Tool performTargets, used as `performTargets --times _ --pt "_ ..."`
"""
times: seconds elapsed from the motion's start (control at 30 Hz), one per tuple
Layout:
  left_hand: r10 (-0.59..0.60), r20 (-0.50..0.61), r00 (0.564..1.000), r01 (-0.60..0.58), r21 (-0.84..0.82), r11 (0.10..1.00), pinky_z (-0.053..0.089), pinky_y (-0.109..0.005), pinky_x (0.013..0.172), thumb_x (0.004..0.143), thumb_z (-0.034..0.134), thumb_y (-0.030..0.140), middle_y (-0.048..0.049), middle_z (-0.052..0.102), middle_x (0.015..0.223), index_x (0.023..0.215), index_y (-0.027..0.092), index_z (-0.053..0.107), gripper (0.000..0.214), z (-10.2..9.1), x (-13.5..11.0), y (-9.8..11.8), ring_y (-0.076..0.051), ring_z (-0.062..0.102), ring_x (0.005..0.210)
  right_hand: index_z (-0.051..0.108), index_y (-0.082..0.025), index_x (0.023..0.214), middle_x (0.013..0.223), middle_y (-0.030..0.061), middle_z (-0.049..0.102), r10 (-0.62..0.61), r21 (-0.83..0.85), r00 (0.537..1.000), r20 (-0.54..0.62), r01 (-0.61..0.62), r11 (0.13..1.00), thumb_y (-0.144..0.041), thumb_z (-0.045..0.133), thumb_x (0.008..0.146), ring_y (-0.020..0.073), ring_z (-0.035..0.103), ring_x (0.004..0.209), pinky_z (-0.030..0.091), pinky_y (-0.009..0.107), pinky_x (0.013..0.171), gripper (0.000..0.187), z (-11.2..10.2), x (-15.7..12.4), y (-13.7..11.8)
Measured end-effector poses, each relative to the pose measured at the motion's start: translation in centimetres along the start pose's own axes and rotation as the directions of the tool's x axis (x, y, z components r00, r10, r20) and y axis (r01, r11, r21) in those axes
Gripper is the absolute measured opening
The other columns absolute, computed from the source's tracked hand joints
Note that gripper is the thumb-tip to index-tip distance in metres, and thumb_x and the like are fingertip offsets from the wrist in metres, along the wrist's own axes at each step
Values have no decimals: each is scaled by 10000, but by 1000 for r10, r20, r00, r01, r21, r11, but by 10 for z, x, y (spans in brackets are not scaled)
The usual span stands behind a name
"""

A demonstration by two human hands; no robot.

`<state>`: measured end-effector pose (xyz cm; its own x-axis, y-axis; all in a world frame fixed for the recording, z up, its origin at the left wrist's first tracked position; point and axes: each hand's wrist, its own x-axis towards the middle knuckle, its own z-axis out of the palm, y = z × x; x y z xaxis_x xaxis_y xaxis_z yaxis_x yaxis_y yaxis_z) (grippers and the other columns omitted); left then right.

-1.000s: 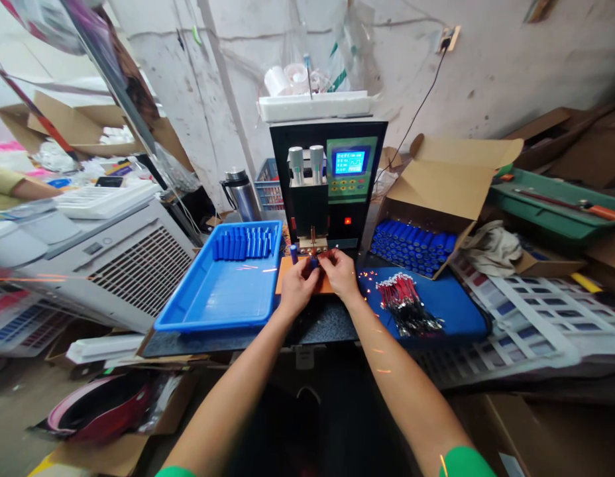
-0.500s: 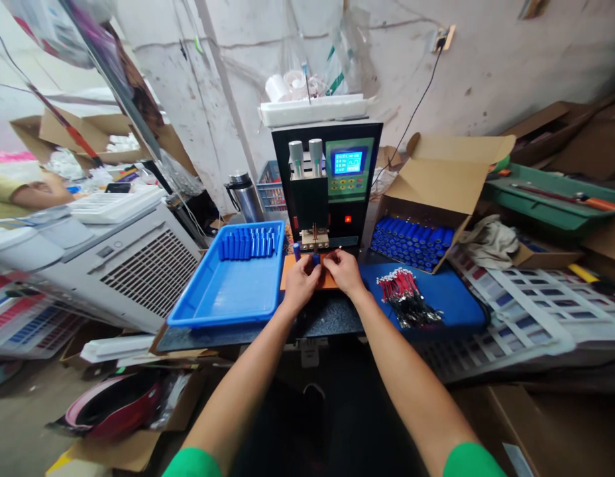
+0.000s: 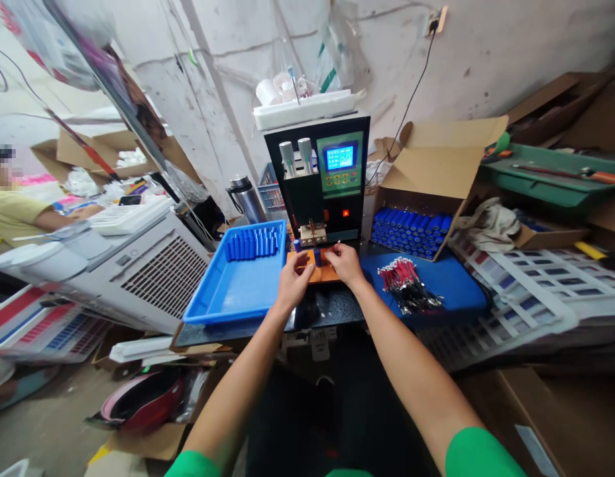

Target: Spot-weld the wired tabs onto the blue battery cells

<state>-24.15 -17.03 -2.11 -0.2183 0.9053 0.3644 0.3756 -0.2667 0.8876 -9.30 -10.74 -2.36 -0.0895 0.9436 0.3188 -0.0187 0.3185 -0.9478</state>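
Observation:
My left hand (image 3: 293, 281) and my right hand (image 3: 342, 263) meet over an orange pad (image 3: 318, 271) in front of a black spot-welding machine (image 3: 321, 179). Between the fingertips of both hands stands a small blue battery cell (image 3: 317, 257), just below the machine's welding pins (image 3: 313, 233). The left fingers curl around the cell's left side and the right fingers pinch at its top. A second blue cell (image 3: 297, 245) stands upright beside the pad.
A blue tray (image 3: 240, 278) with a row of blue cells lies to the left. A cardboard box (image 3: 427, 199) of blue cells and a bundle of red-and-black wires (image 3: 405, 289) on a blue mat are to the right. Another person sits at far left (image 3: 19, 212).
The weld sparks seen a second ago are gone. My hands have opened slightly around the cell, and the camera has tilted and shifted, so everything sits a little higher in view.

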Motion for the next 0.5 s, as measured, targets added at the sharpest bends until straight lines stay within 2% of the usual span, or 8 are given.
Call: performTargets --times 0.07,0.13,0.27,0.37,0.5 --pt "56 -10 998 -55 100 993 551 -376 869 840 660 310 -115 704 1100 1135 164 631 331 -5 -15 0 -217 688 964 566 -192 614 546 3 574 4 -3 1000 9 -4 1000 -360 560 712 170 535 583 375 265 553 195 0 0 -1" --pt "152 27 988 -154 238 959 542 -382 864 846 660 298 -91 713 1022 1089 176 639 273 -7 -30 1 -208 687 905 569 -190 623 556 5 582 14 10 1000 14 -14 1000 -355 557 706 169 540 579 382 267 559 186 0 0 -1" --pt "341 164 926 -377 479 793 491 -410 930 840 685 285 -87 693 1027 1018 183 648 209 -4 -46 1 -243 640 1008 574 -187 627 571 10 592 22 8 1000 7 -22 1000 -359 549 700 167 545 578 387 270 569 189 0 1 -1" --pt "398 172 901 -421 568 707 465 -400 931 888 627 245 -82 683 1029 984 184 649 116 0 -47 -1 -235 624 1010 579 -186 627 585 14 601 15 -17 1000 0 -15 1000 -360 541 698 167 546 589 386 271 579 192 0 1 -1" --pt "432 157 888 -433 597 675 454 -361 886 937 549 201 -64 684 975 938 187 641 93 2 -42 -6 -208 621 949 588 -183 626 610 21 619 11 -21 1000 1 -11 1000 -357 540 695 169 549 597 391 274 587 194 0 2 -2"
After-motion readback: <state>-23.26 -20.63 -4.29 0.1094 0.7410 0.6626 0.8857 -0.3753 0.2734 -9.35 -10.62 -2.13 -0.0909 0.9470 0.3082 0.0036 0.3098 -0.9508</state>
